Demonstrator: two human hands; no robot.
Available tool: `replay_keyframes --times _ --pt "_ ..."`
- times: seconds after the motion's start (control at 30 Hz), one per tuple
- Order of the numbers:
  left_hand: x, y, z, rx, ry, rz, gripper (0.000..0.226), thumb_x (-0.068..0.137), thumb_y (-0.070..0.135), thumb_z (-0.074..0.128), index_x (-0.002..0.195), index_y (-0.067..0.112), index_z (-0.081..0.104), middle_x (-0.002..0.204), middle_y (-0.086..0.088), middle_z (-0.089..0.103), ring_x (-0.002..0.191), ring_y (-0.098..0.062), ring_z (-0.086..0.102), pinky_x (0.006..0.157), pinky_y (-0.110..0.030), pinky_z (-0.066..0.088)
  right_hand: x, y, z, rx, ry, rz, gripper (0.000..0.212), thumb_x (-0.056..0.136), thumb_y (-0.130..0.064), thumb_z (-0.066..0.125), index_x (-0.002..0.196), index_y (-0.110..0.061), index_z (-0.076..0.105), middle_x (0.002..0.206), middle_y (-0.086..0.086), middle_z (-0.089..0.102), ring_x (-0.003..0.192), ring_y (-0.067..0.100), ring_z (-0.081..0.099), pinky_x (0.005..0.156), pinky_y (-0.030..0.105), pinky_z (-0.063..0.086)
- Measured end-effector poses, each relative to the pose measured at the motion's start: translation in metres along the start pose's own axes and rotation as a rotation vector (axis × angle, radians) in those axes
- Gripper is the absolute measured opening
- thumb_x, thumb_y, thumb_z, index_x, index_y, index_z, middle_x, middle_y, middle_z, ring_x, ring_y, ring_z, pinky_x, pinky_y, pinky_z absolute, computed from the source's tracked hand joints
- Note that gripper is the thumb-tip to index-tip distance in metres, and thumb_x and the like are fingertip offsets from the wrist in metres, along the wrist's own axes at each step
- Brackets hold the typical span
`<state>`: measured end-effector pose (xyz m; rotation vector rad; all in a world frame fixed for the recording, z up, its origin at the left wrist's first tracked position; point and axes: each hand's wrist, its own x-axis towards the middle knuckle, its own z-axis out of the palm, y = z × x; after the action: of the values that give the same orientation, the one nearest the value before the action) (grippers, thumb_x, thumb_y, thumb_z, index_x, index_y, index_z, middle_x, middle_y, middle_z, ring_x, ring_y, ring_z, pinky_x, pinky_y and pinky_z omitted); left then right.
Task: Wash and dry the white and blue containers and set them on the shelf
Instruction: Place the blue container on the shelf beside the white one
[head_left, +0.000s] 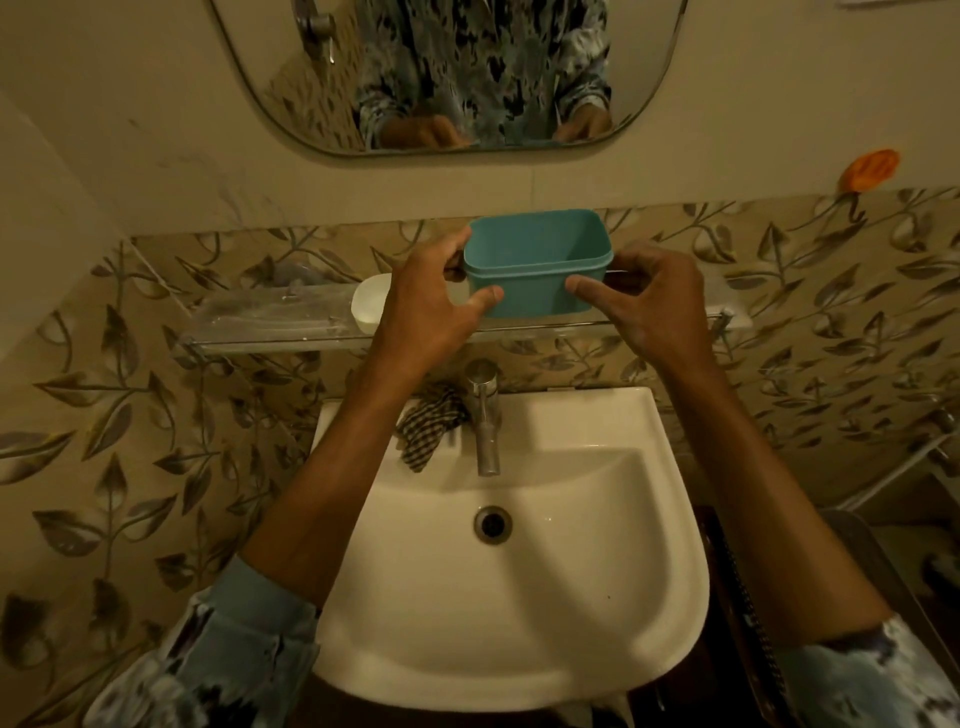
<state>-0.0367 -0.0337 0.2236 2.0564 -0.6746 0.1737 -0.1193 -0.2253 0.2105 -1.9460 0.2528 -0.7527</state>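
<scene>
**Shelving stage — blue container nearly placed**

Blue container (537, 262): upright on the glass shelf (270, 317), gripped at its sides by left hand (431, 306) and right hand (660, 306). White container (370, 307): already shelved, just beside it. Checked cloth (428, 423) lies by the tap. Remaining, apparently — release only.
</scene>
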Motion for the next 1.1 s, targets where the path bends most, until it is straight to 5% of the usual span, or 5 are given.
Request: replay_keyframes --times 0.4,0.73,0.8,0.9,1.1 --pt "-0.001 -0.011 0.004 0.225 -0.074 -0.028 0.066 0.08 0.032 0.071 0.139 0.02 0.045 0.126 0.0 0.062 0.111 -0.019 0.056 0.1 -0.048 0.042 0.0 0.012 0.002 -0.148 -0.057 -0.013 0.044 0.079 -0.017 0.078 0.119 -0.004 0.065 0.114 0.01 0.071 0.091 0.009 0.067 0.068 0.01 0.055" --pt "-0.012 -0.011 0.004 0.29 -0.006 0.019 0.065 0.081 0.03 0.069 0.139 0.022 0.042 0.13 0.0 0.058 0.114 -0.02 0.053 0.098 -0.048 0.042 -0.013 0.017 0.005 -0.178 -0.065 -0.046 0.041 0.077 -0.016 0.079 0.116 -0.008 0.067 0.111 0.007 0.072 0.093 0.007 0.064 0.081 0.013 0.054" --pt "-0.026 -0.016 0.002 0.224 0.159 0.124 0.048 0.084 0.025 0.065 0.13 0.022 0.049 0.117 0.003 0.061 0.102 -0.014 0.056 0.089 -0.035 0.048 -0.019 0.018 0.002 -0.243 -0.011 -0.082 0.034 0.077 -0.02 0.078 0.106 -0.005 0.068 0.113 0.013 0.067 0.099 0.018 0.063 0.087 0.032 0.057" --pt "-0.06 -0.043 0.006 0.172 0.298 0.248 0.014 0.089 0.018 0.056 0.102 0.02 0.06 0.092 0.011 0.058 0.082 -0.001 0.053 0.071 -0.009 0.044 -0.044 0.03 -0.007 -0.179 0.085 -0.112 0.037 0.08 -0.017 0.077 0.111 -0.002 0.064 0.128 0.011 0.057 0.112 0.016 0.058 0.091 0.02 0.052" --pt "-0.108 -0.149 0.045 0.303 -0.109 -0.292 0.011 0.085 0.017 0.059 0.095 0.017 0.064 0.094 -0.004 0.069 0.085 -0.021 0.065 0.075 -0.038 0.056 -0.144 0.085 -0.018 -0.157 -0.003 0.028 0.032 0.077 -0.001 0.076 0.107 -0.002 0.067 0.125 0.011 0.055 0.105 0.024 0.062 0.084 0.026 0.057"
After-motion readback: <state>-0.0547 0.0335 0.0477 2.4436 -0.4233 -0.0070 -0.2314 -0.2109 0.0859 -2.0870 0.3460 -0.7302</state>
